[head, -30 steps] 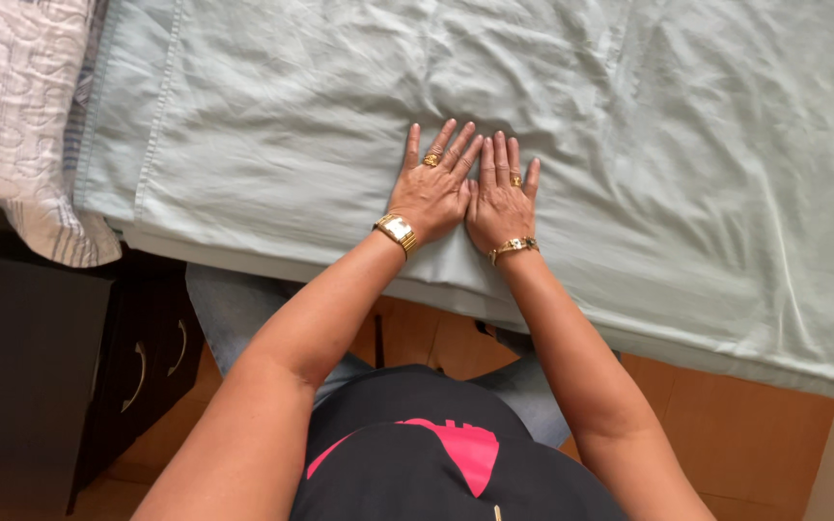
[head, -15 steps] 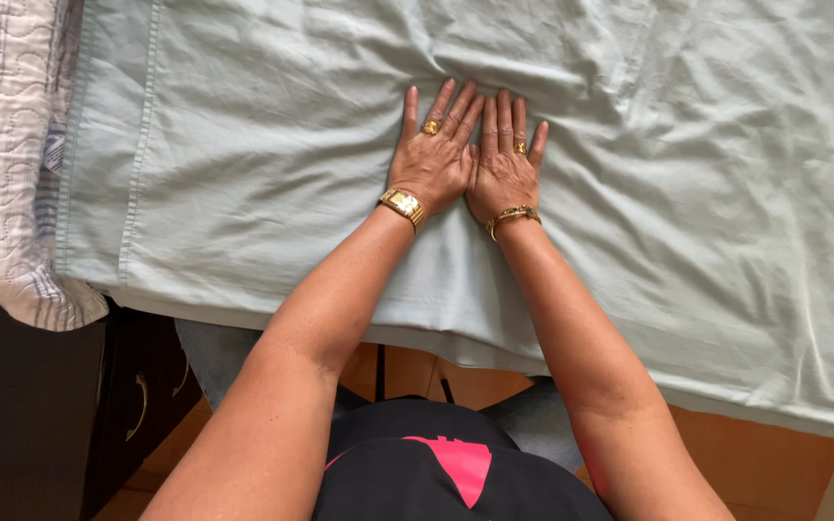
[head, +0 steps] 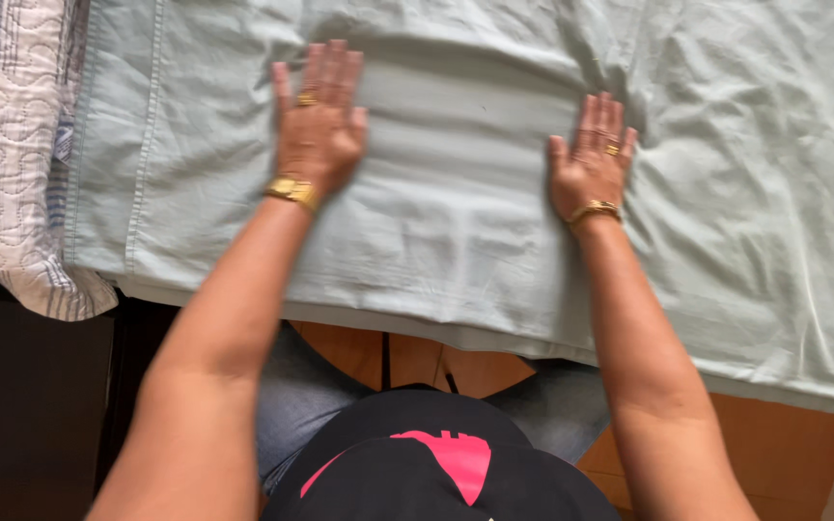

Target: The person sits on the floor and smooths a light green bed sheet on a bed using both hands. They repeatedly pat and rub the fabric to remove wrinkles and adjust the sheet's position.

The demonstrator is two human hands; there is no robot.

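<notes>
A pale green sheet (head: pixel 456 222) lies spread over a flat surface, creased on the right and smoother in the middle. My left hand (head: pixel 319 121) presses flat on it at the upper left, fingers together and stretched out, with a gold watch on the wrist and a ring. My right hand (head: pixel 591 159) lies flat on the sheet further right, wearing a gold bracelet and a ring. Neither hand holds anything. A wide smooth strip of cloth lies between the two hands.
A white quilted cover (head: pixel 12 154) with a blue striped edge hangs at the left. Dark furniture (head: pixel 21 405) stands below it. The sheet's near edge (head: pixel 494 338) overhangs an orange-brown floor (head: pixel 784 453). My black top with a pink mark fills the bottom.
My hands were side by side at the middle of the sheet. They have slid apart, the left one leftwards and the right one rightwards, flat on the cloth. The view has moved closer.
</notes>
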